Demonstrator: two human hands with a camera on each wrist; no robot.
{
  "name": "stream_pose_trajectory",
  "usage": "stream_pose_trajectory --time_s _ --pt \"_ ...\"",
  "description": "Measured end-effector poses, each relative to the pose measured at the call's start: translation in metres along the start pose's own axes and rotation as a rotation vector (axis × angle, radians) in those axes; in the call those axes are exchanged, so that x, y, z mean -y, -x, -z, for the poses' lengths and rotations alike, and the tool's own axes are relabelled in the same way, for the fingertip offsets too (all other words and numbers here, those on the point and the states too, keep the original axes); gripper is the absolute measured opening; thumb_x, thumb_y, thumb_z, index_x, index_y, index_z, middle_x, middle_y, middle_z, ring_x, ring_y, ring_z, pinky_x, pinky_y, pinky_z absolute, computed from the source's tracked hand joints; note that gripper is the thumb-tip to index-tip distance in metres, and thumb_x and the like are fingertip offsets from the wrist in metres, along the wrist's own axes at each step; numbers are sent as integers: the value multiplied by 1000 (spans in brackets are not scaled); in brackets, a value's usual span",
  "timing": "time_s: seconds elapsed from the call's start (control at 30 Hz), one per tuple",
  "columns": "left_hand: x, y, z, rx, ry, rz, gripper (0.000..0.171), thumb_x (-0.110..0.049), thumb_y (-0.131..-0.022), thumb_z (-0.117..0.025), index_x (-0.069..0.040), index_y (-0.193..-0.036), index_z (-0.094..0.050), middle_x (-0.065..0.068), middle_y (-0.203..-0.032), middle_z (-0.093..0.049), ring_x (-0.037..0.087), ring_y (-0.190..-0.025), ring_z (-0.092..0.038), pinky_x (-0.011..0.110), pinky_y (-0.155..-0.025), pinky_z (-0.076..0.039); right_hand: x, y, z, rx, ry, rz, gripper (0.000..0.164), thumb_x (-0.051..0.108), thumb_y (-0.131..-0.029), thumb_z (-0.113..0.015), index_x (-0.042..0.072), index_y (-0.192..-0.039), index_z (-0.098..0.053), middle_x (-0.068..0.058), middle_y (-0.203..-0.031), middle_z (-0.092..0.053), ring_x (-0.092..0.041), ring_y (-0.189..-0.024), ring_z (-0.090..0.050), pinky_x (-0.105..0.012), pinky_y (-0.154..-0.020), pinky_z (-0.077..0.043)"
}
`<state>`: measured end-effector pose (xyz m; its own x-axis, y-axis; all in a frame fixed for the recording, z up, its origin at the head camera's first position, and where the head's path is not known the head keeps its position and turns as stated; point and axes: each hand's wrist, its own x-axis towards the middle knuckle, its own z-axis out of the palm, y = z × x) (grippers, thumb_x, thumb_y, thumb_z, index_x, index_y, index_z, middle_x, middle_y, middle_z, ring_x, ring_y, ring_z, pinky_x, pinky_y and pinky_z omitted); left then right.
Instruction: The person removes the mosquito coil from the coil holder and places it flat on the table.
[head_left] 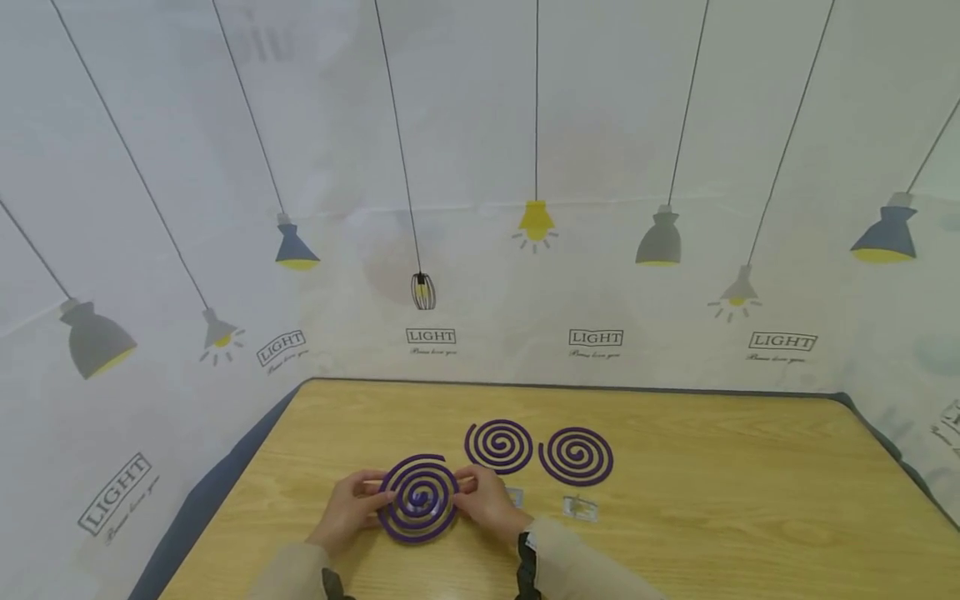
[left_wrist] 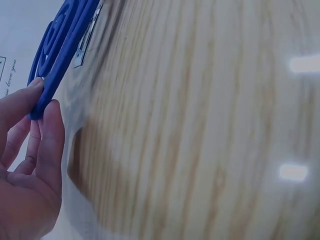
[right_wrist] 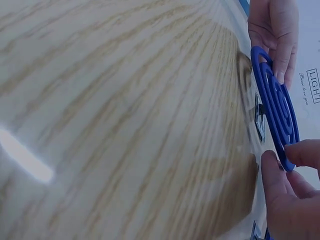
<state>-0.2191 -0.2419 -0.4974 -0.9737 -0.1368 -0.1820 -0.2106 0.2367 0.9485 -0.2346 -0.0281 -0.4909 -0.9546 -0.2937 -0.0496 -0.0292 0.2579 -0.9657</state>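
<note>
Both hands hold a spiral mosquito coil (head_left: pixel 413 539), purple in the head view and blue in the wrist views. My left hand (head_left: pixel 351 507) pinches its left edge between thumb and fingers, and my right hand (head_left: pixel 491 500) pinches the right edge. The coil is raised over the table, and in the right wrist view a small metal stand (right_wrist: pixel 259 120) lies just below it. Through the rings, part of that stand shows in the head view. In the left wrist view the thumb lies on one face of the coil, the fingers on the other.
Two more purple coils (head_left: pixel 577 451) lie side by side behind my right hand. In front of them are two small metal stands (head_left: pixel 581 508), one partly covered by my right hand. The wooden table (head_left: pixel 712 467) meets a wall cloth (head_left: pixel 480 167) printed with lamps.
</note>
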Motion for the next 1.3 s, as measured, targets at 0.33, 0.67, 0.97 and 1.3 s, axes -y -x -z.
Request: stream_pose_trajectory --time_s 0.33,0.67,0.97,1.3 --pt "-3 -1 -9 11 59 3 41 -3 -76 -66 7 -113 -51 13 -90 -59 18 -68 -60 34 -57 -53 6 -3 2 -5 15 -14 36 0 -79 -62 -5 -113 -51 -11 -84 -58 -19 -72 -58 -29 -60 -49" --pt "-6 -1 -13 6 28 12 43 -6 -76 -67 5 -115 -51 13 -94 -59 17 -69 -59 33 -57 -52 3 -10 -2 -65 16 -23 32 -3 -79 -60 -5 -110 -52 -7 -76 -55 -15 -63 -55 -26 -55 -47" --pt "-6 -2 -11 105 25 -56 46 -3 -78 -64 8 -118 -47 18 -99 -58 20 -76 -60 35 -60 -52 -2 -10 -2 -88 27 -27 32 -6 -77 -60 -7 -108 -52 -7 -74 -57 -15 -63 -56 -25 -55 -49" --pt "-6 -4 -12 169 40 -62 46 -3 -82 -59 8 -122 -42 24 -106 -56 23 -81 -61 36 -62 -52 -3 -7 -3 -101 54 -12 31 -5 -77 -60 -6 -107 -52 -7 -75 -56 -15 -65 -56 -26 -57 -49"
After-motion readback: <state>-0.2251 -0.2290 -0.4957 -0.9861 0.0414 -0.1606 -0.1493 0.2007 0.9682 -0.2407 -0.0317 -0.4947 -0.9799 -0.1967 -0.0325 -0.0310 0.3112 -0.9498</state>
